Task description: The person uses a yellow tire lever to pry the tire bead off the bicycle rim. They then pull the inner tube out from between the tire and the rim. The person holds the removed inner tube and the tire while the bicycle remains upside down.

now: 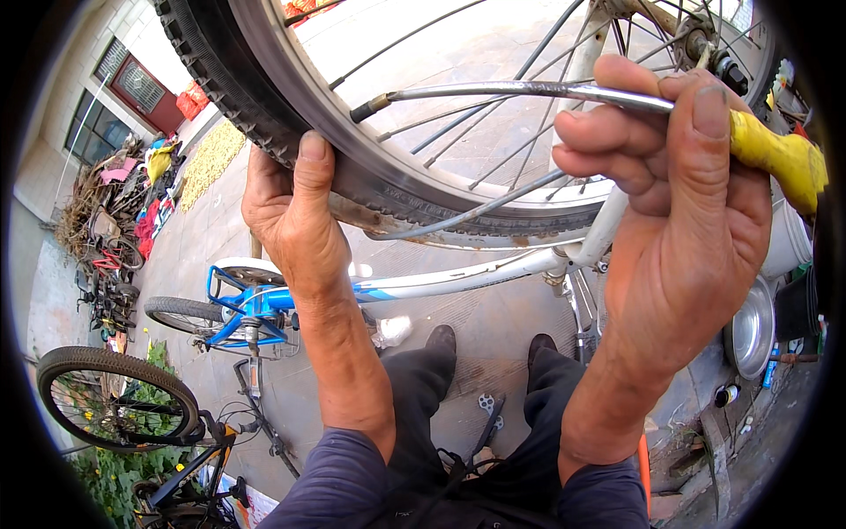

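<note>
A bicycle wheel with a silver rim (345, 163) and a black knobby tire (207, 66) fills the upper middle. My left hand (300, 212) grips the tire at its lower left, thumb on the sidewall and fingers behind it. My right hand (674, 194) is closed around a tool with a yellow handle (775, 159) and a long, slightly bent metal shaft (529, 89). This shaft crosses in front of the spokes. Its far end meets a short dark stub (370, 108) beside the rim; whether the two are joined, I cannot tell.
Below the wheel lies a white and blue bicycle frame (441, 282). Another bicycle with a black tire (115, 397) is at the lower left. A metal basin (751, 328) and a white bucket (787, 238) stand at right. A dark tool (490, 423) lies between my feet.
</note>
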A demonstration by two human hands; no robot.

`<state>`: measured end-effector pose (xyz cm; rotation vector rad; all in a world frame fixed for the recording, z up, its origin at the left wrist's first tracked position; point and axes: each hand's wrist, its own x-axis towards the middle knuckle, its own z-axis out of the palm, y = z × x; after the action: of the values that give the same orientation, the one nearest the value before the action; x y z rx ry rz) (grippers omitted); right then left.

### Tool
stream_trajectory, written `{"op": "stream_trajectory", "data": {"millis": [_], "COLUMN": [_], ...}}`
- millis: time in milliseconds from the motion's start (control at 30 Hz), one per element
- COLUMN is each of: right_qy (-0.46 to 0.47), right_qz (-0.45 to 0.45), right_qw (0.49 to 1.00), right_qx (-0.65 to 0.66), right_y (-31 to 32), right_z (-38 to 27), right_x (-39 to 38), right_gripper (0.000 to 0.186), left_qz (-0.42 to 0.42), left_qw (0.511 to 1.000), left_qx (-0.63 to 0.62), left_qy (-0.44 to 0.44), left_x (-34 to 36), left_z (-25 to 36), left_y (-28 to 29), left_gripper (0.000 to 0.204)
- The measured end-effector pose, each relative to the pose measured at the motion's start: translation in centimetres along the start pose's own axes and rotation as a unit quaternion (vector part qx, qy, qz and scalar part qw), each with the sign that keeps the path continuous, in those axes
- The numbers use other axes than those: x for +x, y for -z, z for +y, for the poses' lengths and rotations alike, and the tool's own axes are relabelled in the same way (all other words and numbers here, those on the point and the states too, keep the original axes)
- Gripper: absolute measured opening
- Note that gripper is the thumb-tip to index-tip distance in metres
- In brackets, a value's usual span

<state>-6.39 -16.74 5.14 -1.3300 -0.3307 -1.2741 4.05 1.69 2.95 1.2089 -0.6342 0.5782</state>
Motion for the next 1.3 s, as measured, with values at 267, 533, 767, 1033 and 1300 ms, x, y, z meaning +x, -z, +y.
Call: {"op": "stream_trajectory", "data": {"millis": [267, 533, 767, 1033, 1300], "right_qy": [-0.001, -0.008, -0.002, 0.009, 0.009], "right_qz": [0.002, -0.007, -0.017, -0.028, -0.039], "right_qw": [1.0, 1.0, 1.0, 1.0, 0.999], "right_qx": [-0.01, 0.001, -0.002, -0.003, -0.003], "right_y": [-0.15, 0.0, 0.12, 0.26, 0.58], "right_z": [-0.14, -0.07, -0.06, 0.08, 0.14], "right_x": [-0.01, -0.01, 0.07, 0.11, 0.27], "right_gripper": [0.035, 0.036, 0.036, 0.037, 0.037], "left_qz": [-0.003, -0.019, -0.017, -0.019, -0.019], "left_qw": [1.0, 1.0, 1.0, 1.0, 1.0], "left_qx": [0.007, -0.014, -0.015, -0.024, -0.005], "left_qy": [-0.003, -0.002, -0.008, -0.006, -0.009], "left_x": [-0.01, -0.04, 0.01, 0.01, 0.02], "left_z": [-0.03, 0.11, 0.15, 0.08, 0.01], "left_y": [0.06, -0.07, -0.14, -0.04, 0.03], "left_gripper": [0.027, 0.024, 0.022, 0.024, 0.025]}}
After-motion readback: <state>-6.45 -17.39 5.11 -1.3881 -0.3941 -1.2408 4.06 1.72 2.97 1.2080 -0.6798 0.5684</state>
